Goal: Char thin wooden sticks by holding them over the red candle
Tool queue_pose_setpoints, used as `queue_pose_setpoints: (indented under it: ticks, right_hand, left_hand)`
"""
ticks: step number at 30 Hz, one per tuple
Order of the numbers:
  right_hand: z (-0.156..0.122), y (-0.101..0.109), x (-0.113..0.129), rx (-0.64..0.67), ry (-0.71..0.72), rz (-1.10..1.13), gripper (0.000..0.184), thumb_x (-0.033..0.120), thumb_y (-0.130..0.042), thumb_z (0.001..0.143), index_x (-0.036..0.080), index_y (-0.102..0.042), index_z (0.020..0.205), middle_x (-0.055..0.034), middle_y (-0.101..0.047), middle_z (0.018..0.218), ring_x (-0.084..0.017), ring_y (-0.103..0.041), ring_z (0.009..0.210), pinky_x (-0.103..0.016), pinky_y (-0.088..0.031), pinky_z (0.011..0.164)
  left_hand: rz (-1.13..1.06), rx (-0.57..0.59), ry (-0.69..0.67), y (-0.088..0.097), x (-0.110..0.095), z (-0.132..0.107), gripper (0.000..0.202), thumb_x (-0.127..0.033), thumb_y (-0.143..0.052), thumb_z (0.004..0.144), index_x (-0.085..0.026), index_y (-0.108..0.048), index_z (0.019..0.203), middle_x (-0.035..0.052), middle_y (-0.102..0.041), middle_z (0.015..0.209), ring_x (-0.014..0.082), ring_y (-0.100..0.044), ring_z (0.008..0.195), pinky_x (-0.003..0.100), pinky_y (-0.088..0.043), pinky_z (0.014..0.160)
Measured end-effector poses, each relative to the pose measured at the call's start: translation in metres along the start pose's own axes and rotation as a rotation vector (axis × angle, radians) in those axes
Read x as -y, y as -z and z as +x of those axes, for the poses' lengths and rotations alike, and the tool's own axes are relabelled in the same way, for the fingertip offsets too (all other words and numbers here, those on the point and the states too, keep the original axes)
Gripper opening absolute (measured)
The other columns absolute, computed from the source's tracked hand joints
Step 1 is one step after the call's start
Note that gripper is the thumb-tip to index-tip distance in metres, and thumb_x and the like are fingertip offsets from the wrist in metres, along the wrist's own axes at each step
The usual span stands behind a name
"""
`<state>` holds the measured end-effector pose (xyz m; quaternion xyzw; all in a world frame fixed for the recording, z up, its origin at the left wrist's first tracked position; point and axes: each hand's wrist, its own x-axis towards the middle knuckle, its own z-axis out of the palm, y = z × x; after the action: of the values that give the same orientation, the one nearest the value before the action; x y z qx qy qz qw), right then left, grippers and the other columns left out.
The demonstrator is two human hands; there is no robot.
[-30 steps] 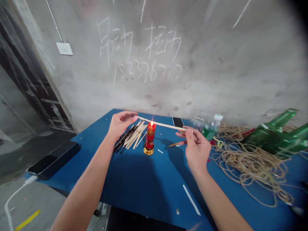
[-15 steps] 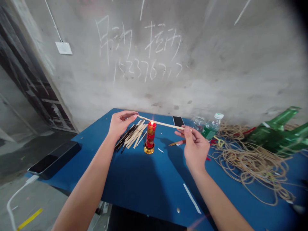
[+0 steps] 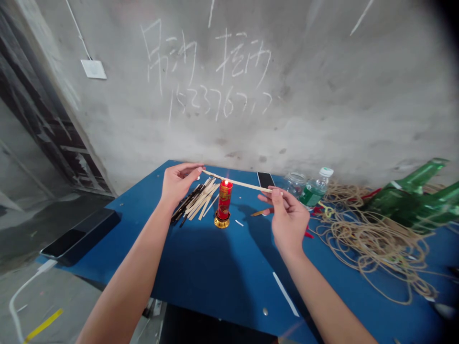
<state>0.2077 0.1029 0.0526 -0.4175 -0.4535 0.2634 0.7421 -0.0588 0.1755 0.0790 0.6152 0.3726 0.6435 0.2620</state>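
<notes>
A thin pale bamboo strip [image 3: 247, 185] stretches between my two hands, sloping slightly down to the right and bowed a little. My left hand [image 3: 179, 181] pinches its left end, and my right hand [image 3: 289, 215] pinches its right end. Under the strip's middle stands a lit red candle [image 3: 225, 200] on a gold base, its flame close to the strip; whether they touch I cannot tell. Below and beside my left hand lies a pile of pale and dark strips [image 3: 197, 200]. A short brown strip [image 3: 258, 213] rests near my right fingers.
On the blue table [image 3: 201, 267] are a phone [image 3: 266, 179], a glass jar [image 3: 296, 181], a plastic bottle [image 3: 317, 188], tangled twine [image 3: 376, 258] and green glass bottles [image 3: 405, 196]. A black device [image 3: 81, 236] with a white cable sits at the left edge. A grey wall stands behind.
Both hands and the strip have shifted slightly left, the strip sliding a little over the flame. The candle and the pile stay put.
</notes>
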Motion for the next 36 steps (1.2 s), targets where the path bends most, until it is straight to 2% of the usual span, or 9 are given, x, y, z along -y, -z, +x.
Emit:
queue_pose_setpoints:
  ticks: [8,19,30,36]
  right_hand:
    - [0.0001,-0.0010,-0.0003,0.018,-0.003,-0.009,0.037,0.048,-0.070,0.091,0.014,-0.076,0.102,-0.0139,-0.081,0.096,-0.030,-0.080,0.087,-0.024,-0.056,0.046]
    - [-0.0008,-0.0022,-0.0009,0.041,-0.007,-0.029,0.039,0.051,-0.070,0.090,0.014,-0.075,0.103,-0.0151,-0.080,0.096,-0.031,-0.080,0.083,-0.022,-0.047,0.037]
    - [-0.0024,-0.0038,0.0009,0.054,-0.020,-0.054,0.040,0.051,-0.070,0.091,0.014,-0.076,0.104,-0.0148,-0.080,0.096,-0.024,-0.077,0.074,-0.020,-0.044,0.036]
    - [-0.0033,-0.0044,0.0006,0.052,-0.032,-0.060,0.040,0.052,-0.071,0.090,0.015,-0.077,0.103,-0.0133,-0.079,0.089,-0.022,-0.075,0.069,-0.020,-0.044,0.037]
  left_hand:
    - [0.062,-0.022,-0.003,-0.0003,-0.0028,0.0001,0.028,-0.041,-0.077,0.083,-0.019,-0.082,0.099,0.0100,-0.081,0.099,0.0217,-0.073,0.082,0.036,-0.060,0.078]
    - [0.104,-0.038,-0.020,0.0016,-0.0024,0.0015,0.025,-0.039,-0.074,0.085,-0.021,-0.082,0.100,0.0094,-0.080,0.099,0.0209,-0.071,0.077,0.038,-0.060,0.079]
    - [0.122,-0.054,-0.037,0.0032,-0.0034,0.0017,0.024,-0.038,-0.073,0.085,-0.022,-0.082,0.101,0.0082,-0.081,0.098,0.0203,-0.072,0.077,0.037,-0.060,0.076]
    - [0.134,-0.062,-0.037,0.0042,-0.0040,0.0016,0.024,-0.040,-0.073,0.085,-0.022,-0.082,0.100,0.0078,-0.081,0.098,0.0205,-0.072,0.076,0.037,-0.060,0.076]
